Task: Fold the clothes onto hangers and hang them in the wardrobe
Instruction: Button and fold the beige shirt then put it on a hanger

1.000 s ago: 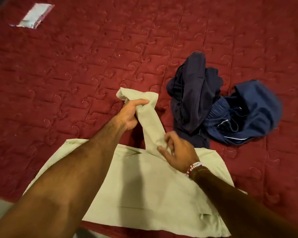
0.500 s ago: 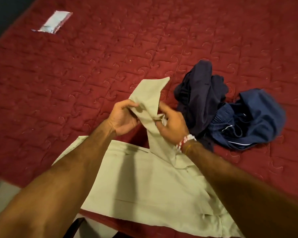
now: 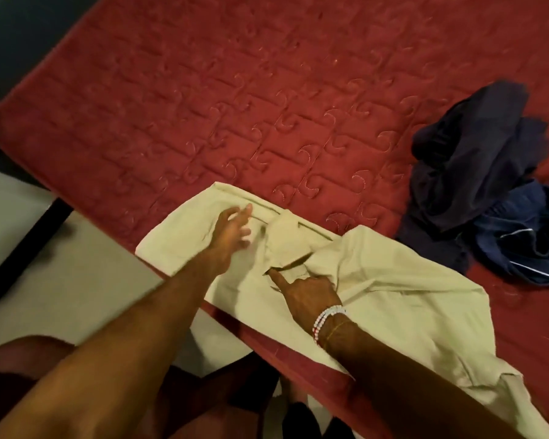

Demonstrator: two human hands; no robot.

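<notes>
The beige garment (image 3: 393,299) lies rumpled at the near edge of the red quilted bed (image 3: 235,106), its lower right end cut off. The left hand (image 3: 232,231) is blurred (fingers look straight, holding nothing) over the cloth. The right hand (image 3: 309,291) sets its index finger on a fold; whether its curled fingers grip cloth I cannot tell. A dark blue clothes heap (image 3: 488,185) lies just beside

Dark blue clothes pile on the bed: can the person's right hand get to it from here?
Probably yes. The right hand rests on the beige garment; the dark blue clothes pile lies to its right, with only cloth and red bedspread between.
</notes>
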